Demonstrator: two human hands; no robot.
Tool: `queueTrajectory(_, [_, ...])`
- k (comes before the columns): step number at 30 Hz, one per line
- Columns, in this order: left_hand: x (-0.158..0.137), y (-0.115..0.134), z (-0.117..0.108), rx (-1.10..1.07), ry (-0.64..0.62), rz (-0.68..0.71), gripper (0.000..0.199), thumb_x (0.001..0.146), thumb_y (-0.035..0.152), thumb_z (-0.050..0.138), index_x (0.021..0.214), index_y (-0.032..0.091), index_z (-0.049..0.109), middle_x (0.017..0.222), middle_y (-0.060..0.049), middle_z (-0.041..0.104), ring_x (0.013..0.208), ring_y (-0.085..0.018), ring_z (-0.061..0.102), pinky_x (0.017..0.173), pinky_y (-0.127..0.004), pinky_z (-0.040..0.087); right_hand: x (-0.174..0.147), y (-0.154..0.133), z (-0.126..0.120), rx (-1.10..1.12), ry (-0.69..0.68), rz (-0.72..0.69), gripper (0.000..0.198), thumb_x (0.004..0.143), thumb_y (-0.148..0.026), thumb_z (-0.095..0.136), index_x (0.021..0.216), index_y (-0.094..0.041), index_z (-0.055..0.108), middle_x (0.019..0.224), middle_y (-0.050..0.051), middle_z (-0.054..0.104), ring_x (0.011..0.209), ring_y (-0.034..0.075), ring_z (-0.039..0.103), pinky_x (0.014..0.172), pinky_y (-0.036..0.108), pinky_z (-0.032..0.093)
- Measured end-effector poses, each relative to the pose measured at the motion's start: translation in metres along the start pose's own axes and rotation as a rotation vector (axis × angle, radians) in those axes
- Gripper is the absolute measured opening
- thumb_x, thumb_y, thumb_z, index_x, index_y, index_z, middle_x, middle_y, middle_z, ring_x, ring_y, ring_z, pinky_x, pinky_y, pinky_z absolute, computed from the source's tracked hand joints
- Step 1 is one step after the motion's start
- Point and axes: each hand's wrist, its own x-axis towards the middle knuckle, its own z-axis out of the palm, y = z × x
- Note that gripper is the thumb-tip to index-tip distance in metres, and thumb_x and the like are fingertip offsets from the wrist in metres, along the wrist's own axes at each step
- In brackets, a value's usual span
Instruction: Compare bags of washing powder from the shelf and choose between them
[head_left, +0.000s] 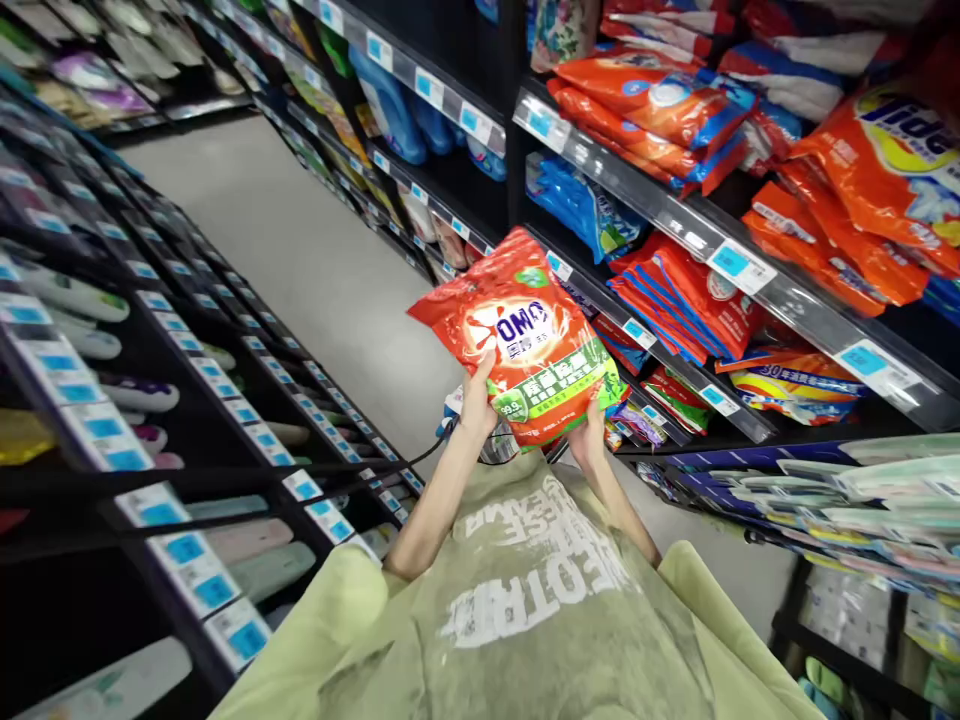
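Note:
A red and green bag of OMO laundry detergent point(536, 320) is held up in front of my body, its printed front facing me. My left hand point(478, 400) grips the lower left edge, thumb pressed on the front. At the lower right edge, my right hand point(589, 430) is closed on the bag, with most of its fingers hidden behind it. Just under the bag, part of a wire basket or cart point(501, 440) shows, mostly covered by the bag and my arms.
Orange Tide detergent bags point(892, 170) fill the right shelf, whose price rail point(720, 240) juts out. Red bags point(690, 295) lie one level lower. Slippers point(75, 295) line the left rack. A grey floor aisle point(255, 220) runs between the shelves.

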Motion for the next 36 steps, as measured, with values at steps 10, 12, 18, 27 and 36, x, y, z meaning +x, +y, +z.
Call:
queueTrajectory(10, [-0.028,0.061,-0.044,0.006,-0.005,0.243,0.068,0.068,0.033,0.093,0.131,0.021,0.07,0.125,-0.01,0.079,0.12,-0.034,0.074,0.107,-0.048,0.058,-0.011,0.023,0.029,0.018,-0.17,0.202,0.064,0.058,-0.031,0.089,0.119,-0.026,0.071,0.116,0.002,0.081,0.114,0.029,0.075,0.113,0.051,0.057])
queueTrajectory(12, [-0.028,0.061,-0.06,-0.031,-0.031,0.156,0.063,0.067,0.028,0.09,0.127,0.021,0.072,0.121,-0.008,0.081,0.117,-0.033,0.075,0.106,-0.049,0.058,-0.016,0.029,0.031,-0.02,-0.144,0.219,0.06,0.06,-0.032,0.089,0.117,-0.027,0.072,0.117,0.002,0.081,0.114,0.028,0.075,0.112,0.048,0.058])
queueTrajectory(18, [-0.037,0.016,-0.113,-0.125,0.271,-0.319,0.043,0.063,0.016,0.075,0.105,0.017,0.074,0.098,-0.006,0.083,0.099,-0.031,0.079,0.098,-0.045,0.062,-0.043,0.048,0.006,-0.164,-0.002,0.314,0.06,0.059,-0.031,0.092,0.115,-0.026,0.071,0.124,0.006,0.079,0.112,0.03,0.076,0.103,0.049,0.062])
queueTrajectory(27, [-0.086,-0.075,-0.18,-0.055,0.381,-0.615,0.038,0.067,0.014,0.073,0.104,0.019,0.072,0.096,-0.005,0.081,0.081,-0.023,0.077,0.086,-0.036,0.062,-0.089,0.072,-0.07,-0.242,0.207,0.529,0.046,0.055,-0.029,0.093,0.098,-0.021,0.077,0.097,0.007,0.084,0.087,0.031,0.08,0.092,0.048,0.065])
queueTrajectory(36, [-0.068,-0.121,-0.151,0.205,0.233,-0.647,0.047,0.064,0.025,0.072,0.111,0.028,0.07,0.111,-0.004,0.081,0.118,-0.036,0.072,0.098,-0.047,0.06,-0.086,0.063,-0.116,-0.113,0.325,0.416,0.041,0.06,-0.031,0.093,0.097,-0.028,0.076,0.093,-0.001,0.083,0.085,0.029,0.08,0.092,0.049,0.065])
